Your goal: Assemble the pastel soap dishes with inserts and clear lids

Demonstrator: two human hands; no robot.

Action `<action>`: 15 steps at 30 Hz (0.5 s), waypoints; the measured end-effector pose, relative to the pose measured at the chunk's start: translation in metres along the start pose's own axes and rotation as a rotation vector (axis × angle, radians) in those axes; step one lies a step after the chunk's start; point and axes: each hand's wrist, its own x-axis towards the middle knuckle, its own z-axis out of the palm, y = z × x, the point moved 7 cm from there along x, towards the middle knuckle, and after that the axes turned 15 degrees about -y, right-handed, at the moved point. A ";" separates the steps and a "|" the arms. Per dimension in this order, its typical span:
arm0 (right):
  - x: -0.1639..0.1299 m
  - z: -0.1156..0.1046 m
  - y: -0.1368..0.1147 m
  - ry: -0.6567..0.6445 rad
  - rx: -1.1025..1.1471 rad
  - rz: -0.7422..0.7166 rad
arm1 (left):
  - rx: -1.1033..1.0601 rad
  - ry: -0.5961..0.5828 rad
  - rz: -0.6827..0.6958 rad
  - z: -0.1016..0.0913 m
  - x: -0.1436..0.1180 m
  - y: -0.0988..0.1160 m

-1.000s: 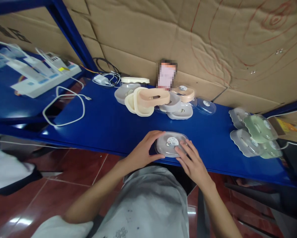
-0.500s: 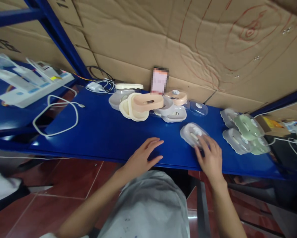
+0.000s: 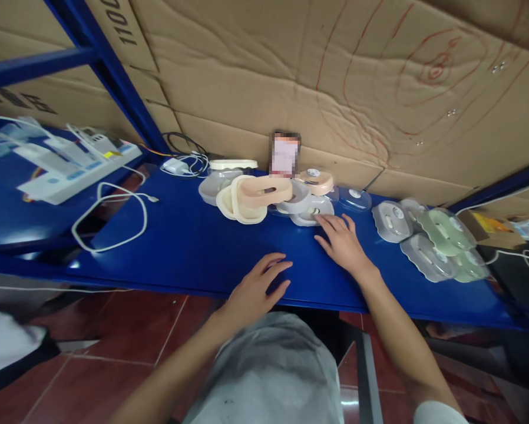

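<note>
My left hand point(image 3: 258, 287) rests flat on the blue shelf point(image 3: 185, 235) near its front edge, fingers apart, holding nothing. My right hand point(image 3: 341, 240) reaches further back, and its fingertips touch a grey lidded container point(image 3: 311, 211) at the edge of a heap. In that heap lie a peach box point(image 3: 264, 189), a cream box point(image 3: 233, 203) and a peach lidded container point(image 3: 317, 176). A clear lidded container point(image 3: 390, 221) lies to the right, beside a pile of green and clear ones point(image 3: 443, 241).
A white cable point(image 3: 109, 218) loops on the shelf's left part, by a charger with cords point(image 3: 182, 165). White boxes point(image 3: 74, 162) sit on a lower blue shelf at far left. Cardboard point(image 3: 291, 76) backs the shelf. A blue post point(image 3: 114, 76) rises at left. Red floor tiles lie below.
My right hand slid the clear lidded container to the right, let it go beside the right-hand pile, then moved back left to the heap. My left hand came off it and stayed put.
</note>
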 end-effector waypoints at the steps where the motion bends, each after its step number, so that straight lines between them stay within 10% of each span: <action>1: -0.001 0.000 -0.003 -0.003 -0.004 -0.002 | 0.005 0.004 -0.004 0.000 0.000 0.000; 15: -0.056 -0.024 -0.053 -0.066 0.346 -0.216 | 0.199 -0.015 0.099 0.009 -0.001 0.008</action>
